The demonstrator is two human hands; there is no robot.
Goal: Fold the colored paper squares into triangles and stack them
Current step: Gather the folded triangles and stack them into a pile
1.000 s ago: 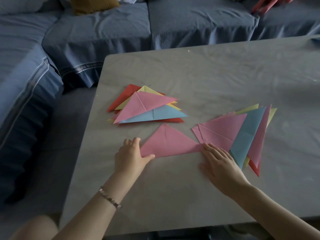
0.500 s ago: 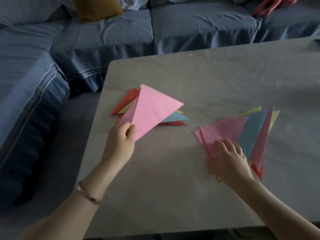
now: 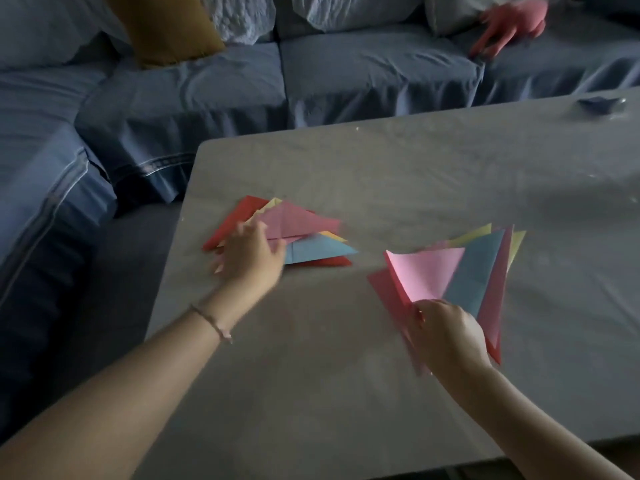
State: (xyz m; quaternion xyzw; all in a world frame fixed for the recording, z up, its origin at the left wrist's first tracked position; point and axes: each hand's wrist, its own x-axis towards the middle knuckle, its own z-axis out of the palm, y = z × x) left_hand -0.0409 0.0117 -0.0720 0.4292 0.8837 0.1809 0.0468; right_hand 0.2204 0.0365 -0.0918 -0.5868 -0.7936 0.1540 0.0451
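Observation:
On the grey table [image 3: 329, 375] lies a stack of folded triangles [image 3: 322, 249], red, yellow and blue, with a pink triangle [image 3: 301, 220] on top. My left hand [image 3: 249, 258] rests at the stack's left end, its blurred fingers touching the pink triangle's corner. To the right, a fanned pile of paper [image 3: 478, 271] shows blue, pink, yellow and red. My right hand [image 3: 446, 334] pinches the lower corner of a pink sheet [image 3: 426, 271] and holds it raised off that pile.
A blue sofa [image 3: 346, 74] wraps round the table's far and left sides. On it are a mustard cushion [image 3: 166, 29] and a pink object [image 3: 502, 26]. A small dark item [image 3: 599, 103] sits at the table's far right edge.
My left hand carried the folded pink triangle from the table's middle onto the left stack. My right hand moved to the right pile, pinched a pink sheet and lifted it.

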